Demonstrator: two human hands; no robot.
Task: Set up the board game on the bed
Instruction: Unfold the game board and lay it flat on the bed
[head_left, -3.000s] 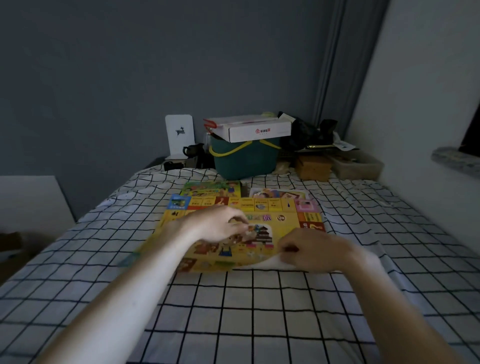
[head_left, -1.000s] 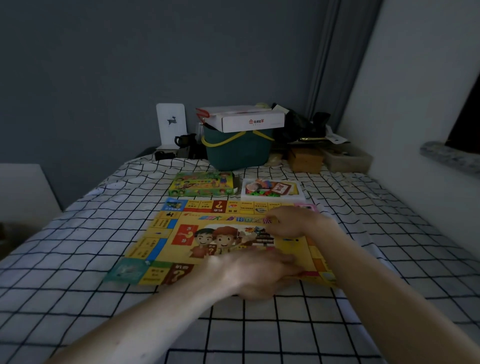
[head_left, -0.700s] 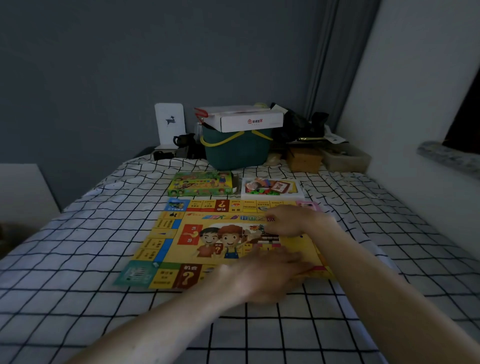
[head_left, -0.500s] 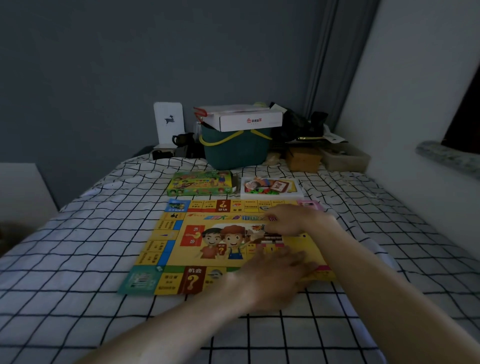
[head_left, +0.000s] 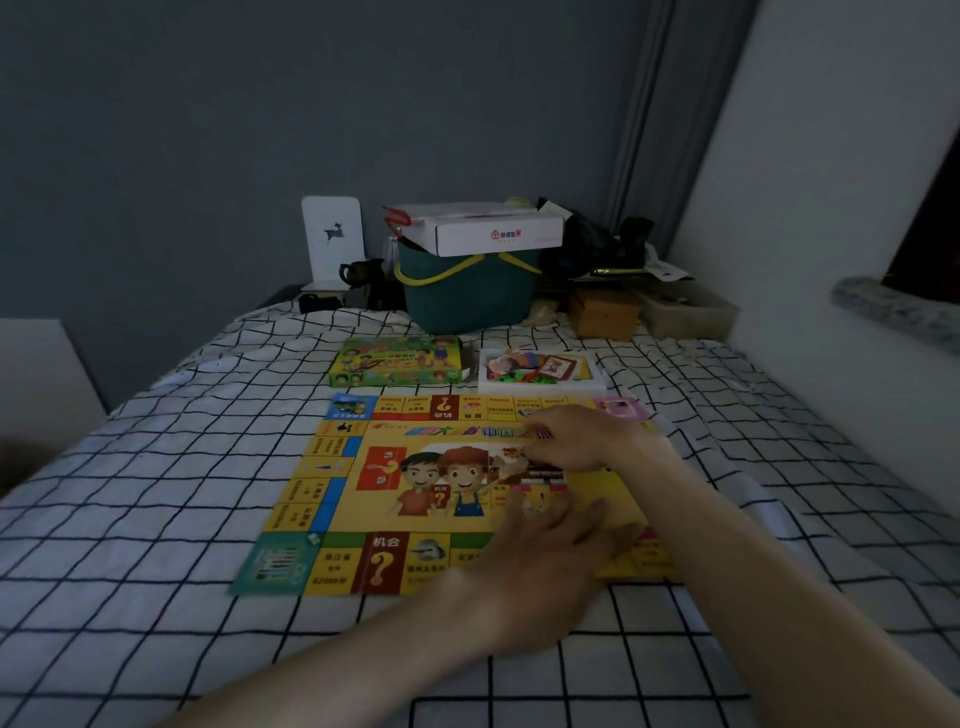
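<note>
A yellow game board lies unfolded and flat on the checked bed sheet. My left hand lies palm down with straight fingers on the board's near right part. My right hand rests flat on the far right part, fingers pointing left. Behind the board sit the green game box lid and the white box tray holding colourful cards and pieces.
At the head of the bed stand a teal basket with a white carton on top, a white deer card, a brown box and dark clutter. A white wall runs along the right.
The board has gone from half folded to fully flat. My left hand has slid rightward along the near edge while the right hand stayed on the far right part.
</note>
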